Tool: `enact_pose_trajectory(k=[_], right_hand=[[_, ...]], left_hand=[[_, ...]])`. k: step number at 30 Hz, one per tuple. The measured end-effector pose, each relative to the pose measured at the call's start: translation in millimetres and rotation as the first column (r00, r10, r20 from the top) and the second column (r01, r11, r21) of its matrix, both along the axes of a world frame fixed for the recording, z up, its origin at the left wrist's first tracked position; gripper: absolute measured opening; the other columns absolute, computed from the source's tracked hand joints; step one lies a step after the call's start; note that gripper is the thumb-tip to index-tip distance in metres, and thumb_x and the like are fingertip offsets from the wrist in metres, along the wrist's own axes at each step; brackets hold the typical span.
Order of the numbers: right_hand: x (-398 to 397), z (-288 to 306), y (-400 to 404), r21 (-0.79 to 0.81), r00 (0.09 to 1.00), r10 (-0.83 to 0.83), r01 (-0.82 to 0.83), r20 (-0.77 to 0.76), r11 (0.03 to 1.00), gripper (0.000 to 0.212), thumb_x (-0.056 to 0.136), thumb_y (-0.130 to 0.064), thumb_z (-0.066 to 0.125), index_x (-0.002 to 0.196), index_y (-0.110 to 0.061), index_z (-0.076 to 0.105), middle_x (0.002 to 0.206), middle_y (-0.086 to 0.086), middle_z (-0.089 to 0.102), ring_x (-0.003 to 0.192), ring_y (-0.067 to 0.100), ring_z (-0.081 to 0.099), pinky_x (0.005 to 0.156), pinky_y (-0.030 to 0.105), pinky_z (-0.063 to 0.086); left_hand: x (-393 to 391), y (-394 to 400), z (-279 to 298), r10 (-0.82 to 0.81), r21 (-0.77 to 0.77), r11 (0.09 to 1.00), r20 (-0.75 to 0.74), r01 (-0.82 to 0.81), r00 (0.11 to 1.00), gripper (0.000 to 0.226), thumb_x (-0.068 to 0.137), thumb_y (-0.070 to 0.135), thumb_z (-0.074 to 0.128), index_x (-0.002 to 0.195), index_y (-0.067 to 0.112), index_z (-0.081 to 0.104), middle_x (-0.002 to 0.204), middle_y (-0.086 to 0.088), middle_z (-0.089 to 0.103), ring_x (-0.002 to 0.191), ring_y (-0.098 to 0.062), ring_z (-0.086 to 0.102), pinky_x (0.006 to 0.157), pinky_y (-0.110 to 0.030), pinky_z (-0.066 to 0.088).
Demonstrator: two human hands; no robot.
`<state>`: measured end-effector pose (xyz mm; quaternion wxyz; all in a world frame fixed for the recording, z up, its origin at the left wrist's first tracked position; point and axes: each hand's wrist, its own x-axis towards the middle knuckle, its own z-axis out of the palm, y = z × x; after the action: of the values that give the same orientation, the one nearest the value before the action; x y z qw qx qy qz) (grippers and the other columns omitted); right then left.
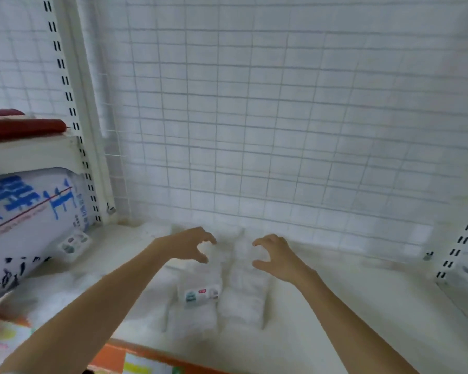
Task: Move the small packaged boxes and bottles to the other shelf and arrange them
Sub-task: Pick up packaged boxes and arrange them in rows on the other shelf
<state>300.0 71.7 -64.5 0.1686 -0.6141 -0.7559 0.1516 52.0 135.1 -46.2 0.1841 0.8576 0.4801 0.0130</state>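
A: Head view first. Where are the packs?

B: Two rows of white packaged boxes lie on the white shelf [362, 306], side by side and running from near the front edge back toward the wire-grid back panel [281, 117]. The left row [197, 292] carries a small coloured label facing up; the right row [245, 295] touches it or sits just beside it. The picture is blurred, so I cannot count single boxes.

A: And the hands?

B: The left hand [185, 247] hovers over the far end of the left row, fingers curled like a claw, thumb apart, holding nothing. The right hand [276, 259] does the same over the right row: curled, spread, nothing in it. Whether either touches the packs I cannot tell.

A: Anything else?

B: At the shelf's left edge a large white bag with blue lettering [30, 220] leans by the slotted upright [76, 125]. An orange strip [146, 353] runs along the front edge.
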Motion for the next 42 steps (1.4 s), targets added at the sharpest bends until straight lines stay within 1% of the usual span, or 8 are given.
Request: enact_pose_trajectory(k=[9, 16, 20, 23, 27, 30, 37, 42], right_hand=[[-8, -12, -1, -0.026, 0.984, -0.121, 0.118, -0.133, 0.993, 0.047, 0.08, -0.025, 0.07, 0.123, -0.025, 0.051, 0.117, -0.011, 0.036, 0.121, 0.013, 0.039, 0.105, 0.03, 0.035], [-10, -15, -14, 0.043, 0.97, -0.198, 0.206, -0.139, 0.978, 0.042, 0.078, -0.037, 0.07, 0.117, -0.029, 0.056, 0.114, -0.011, 0.044, 0.109, 0.01, 0.048, 0.097, 0.028, 0.041], [-4, -5, -29, -0.01, 0.872, -0.301, 0.322, -0.387, 0.947, 0.017, 0.086, -0.036, 0.061, 0.101, -0.028, 0.063, 0.099, -0.013, 0.06, 0.088, 0.007, 0.058, 0.079, 0.021, 0.046], [3, -1, -41, -0.082, 0.758, -0.357, 0.375, -0.546, 0.923, 0.012, 0.092, -0.031, 0.054, 0.087, -0.027, 0.064, 0.089, -0.008, 0.066, 0.078, 0.012, 0.063, 0.072, 0.028, 0.053], [18, 1, -56, -0.165, 0.618, -0.417, 0.423, -0.666, 0.891, 0.01, 0.094, -0.025, 0.051, 0.091, -0.022, 0.059, 0.084, 0.012, 0.066, 0.055, 0.021, 0.061, 0.06, 0.034, 0.056], [31, -1, -67, -0.235, 0.552, -0.419, 0.375, -0.721, 0.897, 0.009, 0.096, -0.026, 0.048, 0.1, -0.026, 0.056, 0.081, 0.013, 0.061, 0.053, 0.023, 0.054, 0.056, 0.033, 0.056], [56, -9, -80, -0.376, 0.573, -0.468, 0.279, -0.673, 0.883, 0.014, 0.096, -0.03, 0.047, 0.104, -0.021, 0.055, 0.095, 0.01, 0.06, 0.059, 0.02, 0.056, 0.055, 0.029, 0.051], [72, -20, -85, -0.377, 0.711, -0.415, 0.224, -0.568, 0.899, 0.059, 0.073, -0.016, 0.078, 0.12, -0.022, 0.044, 0.113, 0.004, 0.058, 0.077, 0.017, 0.057, 0.059, 0.023, 0.049]], left_hand=[[-2, 38, -21, -0.314, 0.048, 0.947, -0.075, 0.318, 0.947, 0.053, 0.086, 0.022, 0.062, 0.135, 0.022, 0.041, 0.129, -0.007, 0.04, 0.119, -0.024, 0.037, 0.104, -0.033, 0.029], [-10, 36, -25, -0.404, 0.242, 0.871, -0.14, 0.427, 0.904, 0.056, 0.086, 0.028, 0.06, 0.137, 0.022, 0.039, 0.132, -0.001, 0.043, 0.117, -0.019, 0.041, 0.098, -0.026, 0.033], [-15, 38, -21, -0.378, 0.229, 0.907, 0.076, 0.353, 0.923, 0.038, 0.088, 0.03, 0.058, 0.124, 0.017, 0.053, 0.11, 0.002, 0.062, 0.095, -0.009, 0.058, 0.082, -0.017, 0.041], [-13, 35, -14, -0.272, 0.151, 0.961, 0.335, 0.233, 0.902, 0.023, 0.091, 0.021, 0.055, 0.114, 0.016, 0.059, 0.075, 0.013, 0.056, 0.064, 0.008, 0.055, 0.064, -0.007, 0.039], [0, 21, -7, -0.101, -0.104, 0.976, 0.564, 0.192, 0.819, 0.019, 0.097, 0.018, 0.042, 0.103, 0.03, 0.056, 0.092, 0.001, 0.067, 0.08, -0.007, 0.06, 0.068, -0.022, 0.051], [18, 8, -1, -0.032, -0.204, 0.961, 0.589, 0.187, 0.807, 0.022, 0.1, 0.019, 0.034, 0.102, 0.027, 0.054, 0.096, -0.002, 0.064, 0.083, -0.015, 0.059, 0.066, -0.022, 0.051], [46, -14, -5, -0.021, -0.358, 0.913, 0.444, 0.199, 0.896, 0.014, 0.096, 0.03, 0.046, 0.107, 0.028, 0.055, 0.103, 0.004, 0.059, 0.089, -0.007, 0.056, 0.072, -0.017, 0.047], [47, -26, -7, -0.088, -0.317, 0.931, 0.281, 0.179, 0.956, 0.069, 0.076, 0.02, 0.074, 0.13, 0.032, 0.032, 0.127, 0.008, 0.038, 0.118, -0.015, 0.041, 0.092, -0.024, 0.037]])
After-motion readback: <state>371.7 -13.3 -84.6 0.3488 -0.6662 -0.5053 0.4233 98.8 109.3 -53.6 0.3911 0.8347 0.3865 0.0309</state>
